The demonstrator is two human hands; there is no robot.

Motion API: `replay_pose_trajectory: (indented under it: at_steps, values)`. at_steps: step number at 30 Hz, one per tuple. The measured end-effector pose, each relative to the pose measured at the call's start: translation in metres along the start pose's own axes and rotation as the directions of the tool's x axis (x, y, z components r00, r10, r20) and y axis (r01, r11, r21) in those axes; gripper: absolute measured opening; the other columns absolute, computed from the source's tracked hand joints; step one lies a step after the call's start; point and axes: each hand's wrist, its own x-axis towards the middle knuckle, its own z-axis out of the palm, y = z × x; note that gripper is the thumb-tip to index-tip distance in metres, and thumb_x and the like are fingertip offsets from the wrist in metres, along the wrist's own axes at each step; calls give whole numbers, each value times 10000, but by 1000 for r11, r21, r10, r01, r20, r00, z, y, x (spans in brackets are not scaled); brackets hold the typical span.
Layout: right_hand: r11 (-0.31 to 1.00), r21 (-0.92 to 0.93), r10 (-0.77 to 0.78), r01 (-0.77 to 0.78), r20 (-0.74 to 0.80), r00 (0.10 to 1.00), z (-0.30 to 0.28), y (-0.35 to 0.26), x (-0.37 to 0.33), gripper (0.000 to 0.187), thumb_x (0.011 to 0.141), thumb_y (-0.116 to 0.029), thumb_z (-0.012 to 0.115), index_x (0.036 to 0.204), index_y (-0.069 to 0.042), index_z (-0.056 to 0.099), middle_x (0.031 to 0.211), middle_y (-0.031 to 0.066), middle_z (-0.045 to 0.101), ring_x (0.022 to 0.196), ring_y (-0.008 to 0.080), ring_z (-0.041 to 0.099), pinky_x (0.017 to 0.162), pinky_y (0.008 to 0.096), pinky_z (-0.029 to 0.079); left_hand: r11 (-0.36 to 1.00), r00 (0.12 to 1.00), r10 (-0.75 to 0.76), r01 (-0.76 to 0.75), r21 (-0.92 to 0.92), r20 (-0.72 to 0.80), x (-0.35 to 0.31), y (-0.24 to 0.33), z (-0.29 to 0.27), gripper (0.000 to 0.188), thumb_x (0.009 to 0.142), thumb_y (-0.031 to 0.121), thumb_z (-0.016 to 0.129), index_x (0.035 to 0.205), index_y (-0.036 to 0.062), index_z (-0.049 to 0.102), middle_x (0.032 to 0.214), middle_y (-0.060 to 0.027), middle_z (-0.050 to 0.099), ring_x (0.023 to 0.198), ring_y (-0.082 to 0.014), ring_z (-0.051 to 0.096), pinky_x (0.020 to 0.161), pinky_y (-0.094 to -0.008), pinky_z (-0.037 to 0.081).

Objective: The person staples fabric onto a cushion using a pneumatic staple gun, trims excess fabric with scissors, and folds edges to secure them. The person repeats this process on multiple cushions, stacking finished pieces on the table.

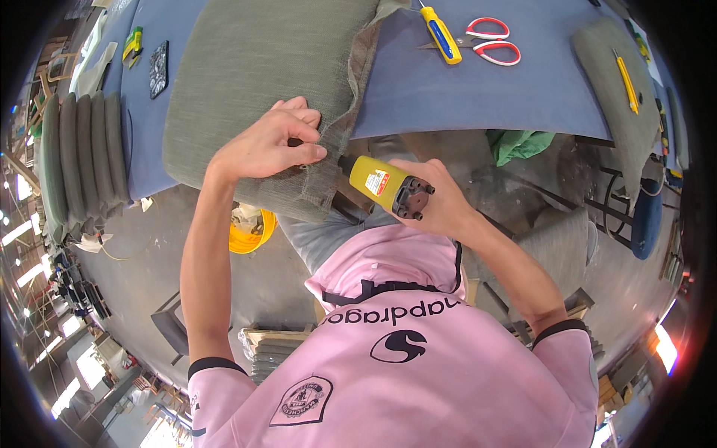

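A grey-green upholstered cushion (pixel 246 89) lies on the blue-covered table and overhangs its near edge. My left hand (pixel 272 142) rests on it with bent fingers, thumb and forefinger pinching the loose fabric edge (pixel 317 175) at its near right corner. My right hand (pixel 441 198) is wrapped round a yellow staple gun (pixel 373 181) with a black rear cap. Its dark nose points left at the fabric edge, close to my left thumb; whether it touches is unclear. The grip and trigger are hidden behind the tool's body.
A yellow screwdriver (pixel 441 33) and red-handled scissors (pixel 497 52) lie on the table (pixel 478 97). At right, a yellow cutter (pixel 627 82) lies on another grey-green piece (pixel 597 52). A phone (pixel 159 69) and several upright cushions (pixel 82 149) are at left. Below stands a yellow bucket (pixel 250 237).
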Motion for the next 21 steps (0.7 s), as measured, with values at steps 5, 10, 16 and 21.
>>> replay_pose_trajectory:
  at_steps: [5, 10, 16, 21]
  values:
    - [1000, 5, 16, -16, 92, 996, -5, -1, 6, 647, 613, -34, 914, 1226, -32, 706, 961, 233, 765, 913, 451, 738, 782, 418, 604, 1000, 1000, -10, 11, 21, -21, -2, 0, 2, 427, 890, 231, 746, 705, 22, 421, 806, -38, 361, 891, -227, 379, 918, -391, 325]
    - [996, -47, 81, -76, 133, 988, -10, -6, 7, 628, 623, -96, 924, 1215, -40, 722, 1012, 211, 767, 987, 451, 703, 836, 469, 570, 999, 999, 15, -13, 38, -38, -2, 2, 6, 430, 896, 241, 747, 685, 24, 441, 803, -40, 368, 884, -236, 384, 908, -395, 327]
    - [985, -72, 164, -157, 106, 981, 7, 17, 7, 538, 698, -184, 907, 1202, -80, 748, 1032, 165, 765, 1033, 424, 675, 897, 499, 553, 994, 995, 48, -39, 105, -84, 0, 2, 18, 413, 939, 273, 728, 672, 27, 529, 772, -53, 415, 882, -258, 414, 893, -395, 344]
    - [995, -89, 32, -36, -37, 999, 6, 6, -4, 491, 713, -206, 908, 1159, -81, 746, 1014, 158, 775, 999, 430, 687, 874, 509, 571, 946, 998, -56, 66, 318, -41, -8, 33, 1, 382, 931, 326, 731, 688, 41, 657, 776, -51, 525, 897, -261, 478, 885, -414, 385]
